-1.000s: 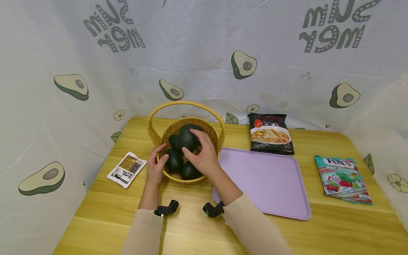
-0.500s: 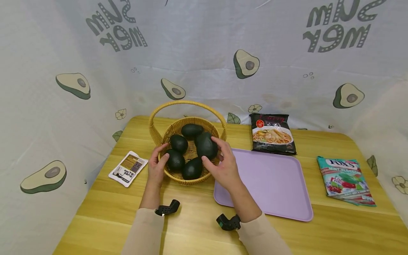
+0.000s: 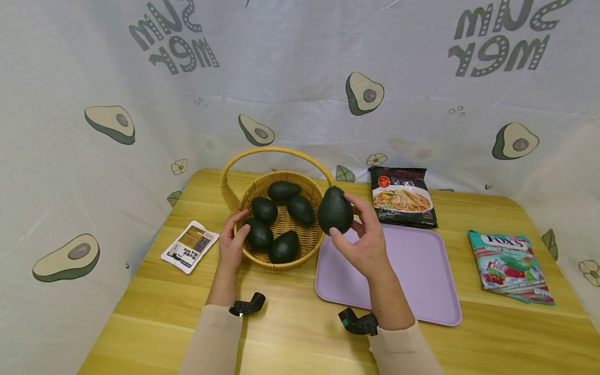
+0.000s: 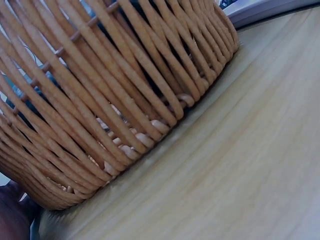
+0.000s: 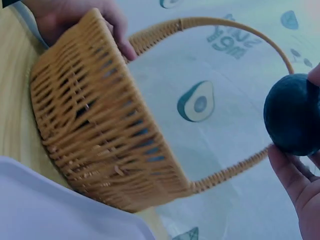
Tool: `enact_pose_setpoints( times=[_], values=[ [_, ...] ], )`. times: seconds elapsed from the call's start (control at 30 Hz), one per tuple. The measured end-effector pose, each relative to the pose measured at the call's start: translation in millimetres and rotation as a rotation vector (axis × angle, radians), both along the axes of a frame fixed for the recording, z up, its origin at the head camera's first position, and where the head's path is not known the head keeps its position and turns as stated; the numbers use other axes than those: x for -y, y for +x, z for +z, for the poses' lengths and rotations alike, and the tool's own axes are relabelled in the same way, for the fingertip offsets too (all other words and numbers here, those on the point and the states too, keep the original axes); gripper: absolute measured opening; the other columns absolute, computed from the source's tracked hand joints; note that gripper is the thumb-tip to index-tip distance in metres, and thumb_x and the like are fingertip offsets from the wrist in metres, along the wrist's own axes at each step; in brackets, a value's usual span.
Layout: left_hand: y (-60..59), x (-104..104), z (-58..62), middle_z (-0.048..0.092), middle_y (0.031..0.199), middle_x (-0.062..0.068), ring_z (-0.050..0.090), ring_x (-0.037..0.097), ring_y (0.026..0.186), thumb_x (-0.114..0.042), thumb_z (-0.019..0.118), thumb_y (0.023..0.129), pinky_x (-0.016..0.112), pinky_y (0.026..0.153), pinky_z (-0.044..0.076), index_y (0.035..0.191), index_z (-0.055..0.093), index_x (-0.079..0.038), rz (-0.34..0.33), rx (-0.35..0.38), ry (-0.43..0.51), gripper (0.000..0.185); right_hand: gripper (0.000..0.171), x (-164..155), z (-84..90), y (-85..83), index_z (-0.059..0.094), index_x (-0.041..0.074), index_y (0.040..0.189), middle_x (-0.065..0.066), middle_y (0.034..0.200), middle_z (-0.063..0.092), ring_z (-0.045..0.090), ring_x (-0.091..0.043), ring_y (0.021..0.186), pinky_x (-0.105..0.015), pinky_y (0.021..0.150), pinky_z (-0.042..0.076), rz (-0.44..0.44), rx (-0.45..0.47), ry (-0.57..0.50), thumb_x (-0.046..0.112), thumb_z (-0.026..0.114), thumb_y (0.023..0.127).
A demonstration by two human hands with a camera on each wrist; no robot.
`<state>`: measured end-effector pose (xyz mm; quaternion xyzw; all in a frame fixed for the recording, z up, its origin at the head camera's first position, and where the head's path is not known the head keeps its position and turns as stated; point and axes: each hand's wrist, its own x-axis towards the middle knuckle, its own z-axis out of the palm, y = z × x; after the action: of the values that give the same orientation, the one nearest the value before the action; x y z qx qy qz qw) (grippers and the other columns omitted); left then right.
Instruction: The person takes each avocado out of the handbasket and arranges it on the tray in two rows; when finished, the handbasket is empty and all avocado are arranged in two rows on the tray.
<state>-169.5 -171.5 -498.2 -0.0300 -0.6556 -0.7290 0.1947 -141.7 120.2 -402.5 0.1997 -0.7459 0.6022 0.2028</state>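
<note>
My right hand (image 3: 363, 242) grips a dark green avocado (image 3: 335, 211) between thumb and fingers, just off the basket's right rim and above the tray's left end. The right wrist view shows the same avocado (image 5: 292, 115) up near the handle's height. A round wicker basket (image 3: 311, 247) with a tall arched handle stands on the table with several more avocados (image 3: 284, 247) inside. At its left rim, my left hand (image 3: 230, 247) holds on, thumb and fingers over the edge. The left wrist view is mostly filled by the basket's woven side (image 4: 115, 90).
A lilac tray (image 3: 422, 276) lies right of the basket. Behind it is a black noodle packet (image 3: 402, 200); farther right lies a teal sweets bag (image 3: 511, 265). A white-and-brown pouch (image 3: 189, 247) lies left of the basket. A printed curtain (image 3: 300, 104) hangs behind the table.
My right hand has lifted one avocado from among the others and carried it right, out past the basket's rim. The left hand has stayed at the left rim.
</note>
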Motion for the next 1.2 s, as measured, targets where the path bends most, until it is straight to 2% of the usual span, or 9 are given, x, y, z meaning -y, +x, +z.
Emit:
enact_pose_setpoints(
  times=[0.17, 0.3, 0.43, 0.5, 0.63, 0.73, 0.97, 1.2],
  values=[
    [0.2, 0, 0.3, 0.062, 0.132, 0.016, 0.052, 0.005, 0.128, 0.000, 0.055, 0.095, 0.029, 0.117, 0.027, 0.130, 0.065, 0.005, 0.002, 0.008, -0.002, 0.036, 0.073, -14, -2.8, -3.7, 0.051, 0.000, 0.144, -0.004, 0.139, 0.052, 0.057, -0.010, 0.111, -0.011, 0.092, 0.052, -0.056, 0.040, -0.038, -0.015, 0.073, 0.076],
    [0.6, 0, 0.6, 0.061, 0.133, 0.017, 0.051, 0.005, 0.128, 0.000, 0.055, 0.095, 0.028, 0.117, 0.028, 0.130, 0.063, 0.006, 0.005, 0.014, -0.003, 0.036, 0.070, -25, -8.6, -8.6, 0.050, 0.002, 0.146, -0.009, 0.139, 0.052, 0.057, -0.006, 0.110, -0.009, 0.091, 0.050, -0.120, 0.128, -0.060, -0.011, 0.072, 0.081],
    [0.1, 0, -0.7, 0.061, 0.134, 0.019, 0.051, 0.005, 0.128, 0.001, 0.055, 0.095, 0.026, 0.116, 0.029, 0.130, 0.062, 0.009, 0.005, 0.012, -0.006, 0.037, 0.066, -33, -23.0, -15.9, 0.051, 0.009, 0.148, -0.015, 0.140, 0.052, 0.056, -0.014, 0.110, -0.007, 0.086, 0.048, -0.205, 0.253, -0.009, -0.001, 0.074, 0.086],
    [-0.4, 0, -1.1, 0.061, 0.133, 0.019, 0.051, 0.005, 0.128, 0.001, 0.055, 0.095, 0.025, 0.115, 0.029, 0.130, 0.062, 0.009, 0.006, 0.009, -0.006, 0.037, 0.065, -34, -33.0, -20.8, 0.050, 0.011, 0.149, -0.015, 0.142, 0.051, 0.056, -0.020, 0.113, -0.013, 0.086, 0.049, -0.231, 0.322, 0.056, 0.006, 0.075, 0.089],
    [-1.0, 0, -1.1, 0.062, 0.133, 0.018, 0.052, 0.006, 0.128, 0.001, 0.056, 0.095, 0.025, 0.116, 0.029, 0.130, 0.063, 0.007, 0.003, 0.004, 0.002, 0.036, 0.066, -30, -53.3, -29.6, 0.047, 0.012, 0.151, -0.017, 0.148, 0.049, 0.058, -0.034, 0.120, -0.037, 0.094, 0.054, -0.230, 0.423, 0.195, 0.015, 0.075, 0.091],
    [-1.5, 0, -1.3, 0.061, 0.133, 0.018, 0.051, 0.006, 0.129, 0.001, 0.056, 0.095, 0.025, 0.116, 0.029, 0.130, 0.063, 0.007, -0.002, 0.007, 0.008, 0.036, 0.067, -25, -64.7, -33.3, 0.046, 0.011, 0.152, -0.020, 0.151, 0.048, 0.057, -0.040, 0.123, -0.052, 0.099, 0.052, -0.211, 0.465, 0.283, 0.019, 0.075, 0.092],
    [-2.3, -1, -0.4, 0.060, 0.134, 0.018, 0.050, 0.007, 0.130, 0.003, 0.053, 0.096, 0.029, 0.117, 0.028, 0.131, 0.061, 0.009, -0.005, 0.024, -0.001, 0.037, 0.064, -16, -71.8, -32.9, 0.046, 0.011, 0.152, -0.023, 0.148, 0.048, 0.056, -0.041, 0.128, -0.054, 0.101, 0.050, -0.187, 0.518, 0.366, 0.028, 0.072, 0.095],
    [-1.1, -1, -0.1, 0.060, 0.135, 0.018, 0.049, 0.009, 0.132, 0.002, 0.054, 0.096, 0.031, 0.118, 0.026, 0.131, 0.061, 0.008, -0.003, 0.034, 0.009, 0.037, 0.070, -17, -66.5, -31.8, 0.044, 0.012, 0.153, -0.022, 0.145, 0.050, 0.056, -0.035, 0.118, -0.048, 0.097, 0.044, -0.146, 0.560, 0.401, 0.020, 0.073, 0.091]
  ],
)
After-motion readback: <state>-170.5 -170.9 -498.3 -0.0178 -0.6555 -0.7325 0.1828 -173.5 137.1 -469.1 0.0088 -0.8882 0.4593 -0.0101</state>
